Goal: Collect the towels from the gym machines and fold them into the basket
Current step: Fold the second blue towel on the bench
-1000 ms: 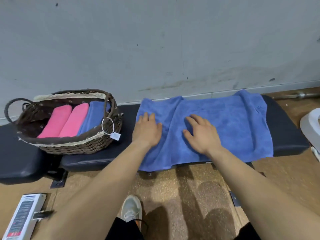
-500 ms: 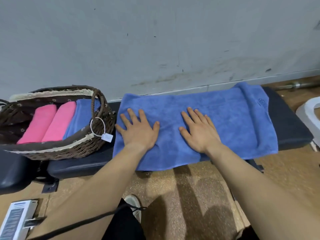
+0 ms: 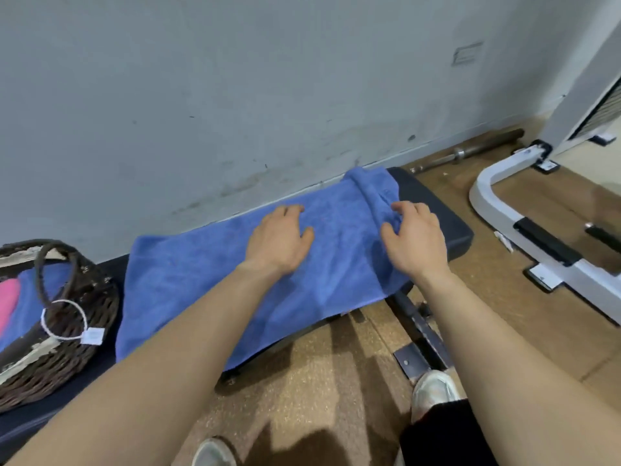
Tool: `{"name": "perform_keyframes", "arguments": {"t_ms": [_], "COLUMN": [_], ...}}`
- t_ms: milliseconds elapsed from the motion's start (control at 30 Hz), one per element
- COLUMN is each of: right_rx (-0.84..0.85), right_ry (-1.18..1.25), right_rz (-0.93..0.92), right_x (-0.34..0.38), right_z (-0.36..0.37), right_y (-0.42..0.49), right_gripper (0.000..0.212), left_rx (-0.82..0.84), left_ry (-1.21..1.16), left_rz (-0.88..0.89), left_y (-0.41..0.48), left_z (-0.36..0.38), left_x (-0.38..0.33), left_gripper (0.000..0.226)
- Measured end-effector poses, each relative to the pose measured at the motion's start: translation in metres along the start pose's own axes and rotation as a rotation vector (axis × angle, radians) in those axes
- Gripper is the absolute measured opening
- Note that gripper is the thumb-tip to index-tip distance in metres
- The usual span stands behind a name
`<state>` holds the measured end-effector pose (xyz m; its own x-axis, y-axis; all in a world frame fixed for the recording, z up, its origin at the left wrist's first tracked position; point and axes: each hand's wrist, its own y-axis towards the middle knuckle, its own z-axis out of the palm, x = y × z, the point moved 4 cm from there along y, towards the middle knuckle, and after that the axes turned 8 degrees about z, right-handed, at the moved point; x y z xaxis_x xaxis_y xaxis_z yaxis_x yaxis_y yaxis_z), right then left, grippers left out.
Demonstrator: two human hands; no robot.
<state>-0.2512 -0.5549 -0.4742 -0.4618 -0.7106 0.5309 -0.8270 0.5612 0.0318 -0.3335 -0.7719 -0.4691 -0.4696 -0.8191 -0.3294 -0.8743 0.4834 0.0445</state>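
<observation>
The blue towel (image 3: 188, 290) overhangs the bench's (image 3: 447, 227) near edge, so a hard tug could drag it to the floor. Further in, the left hand (image 3: 279, 243) rests loose, palm-down, mid-towel, while the right hand (image 3: 415, 240) pinches the bunched fold near the bench's right end. That bunching may fold in crooked. The basket (image 3: 67, 361) waits at the left end.

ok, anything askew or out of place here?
Only the blue towel: a bunched ridge runs across its right end, where the right hand pinches it, and its near edge overhangs the bench. Nothing spilled or damaged.
</observation>
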Motion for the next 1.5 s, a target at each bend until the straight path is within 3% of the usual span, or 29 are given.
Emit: {"name": "perform_keyframes", "arguments": {"t_ms": [67,200,300,433,500,600,767,967,1133,1267,1333,1500], "right_rx": [-0.022,0.095,0.116,0.176,0.175,0.134,0.174,0.250,0.397,0.535,0.489,0.350], "right_ry": [0.066,0.084,0.019,-0.054,-0.024,0.115,0.554,0.590,0.544,0.775,0.845,0.579], "right_rz": [0.099,0.195,0.197,0.195,0.185,0.228,0.241,0.214,0.260,0.301,0.338,0.290], "right_x": [-0.014,-0.037,-0.042,-0.039,-0.038,-0.039,-0.043,-0.055,-0.065,-0.063,-0.068,-0.085], "right_z": [-0.007,0.006,0.012,0.018,0.018,0.010,-0.005,-0.006,-0.007,-0.017,-0.022,-0.034], "right_y": [0.021,0.047,0.058,0.064,0.064,0.064,0.063,0.066,0.066,0.063,0.067,0.071], "right_gripper": [0.038,0.028,0.018,0.021,0.019,0.020,0.011,0.027,0.065,0.027,0.033,0.020], "left_rx": [-0.034,-0.039,0.021,0.333,0.399,0.297,0.073,0.141,0.240,0.275,0.266,0.170], "left_ry": [-0.051,-0.118,-0.080,0.098,0.185,0.185,0.119,0.098,-0.110,-0.310,-0.364,-0.141], "left_rz": [0.103,0.244,0.314,0.521,0.572,0.518,0.553,0.476,0.446,0.436,0.448,0.485], "left_y": [0.034,0.095,0.138,0.171,0.176,0.180,0.172,0.165,0.166,0.167,0.168,0.177], "left_z": [0.006,0.025,0.045,0.068,0.070,0.057,0.029,0.028,0.033,0.027,0.025,0.031], "left_x": [-0.025,-0.074,-0.103,-0.128,-0.129,-0.121,-0.121,-0.126,-0.136,-0.150,-0.154,-0.154], "left_gripper": [0.043,0.025,0.027,0.051,0.043,0.015,0.017,0.016,0.026,0.033,0.036,0.028]}}
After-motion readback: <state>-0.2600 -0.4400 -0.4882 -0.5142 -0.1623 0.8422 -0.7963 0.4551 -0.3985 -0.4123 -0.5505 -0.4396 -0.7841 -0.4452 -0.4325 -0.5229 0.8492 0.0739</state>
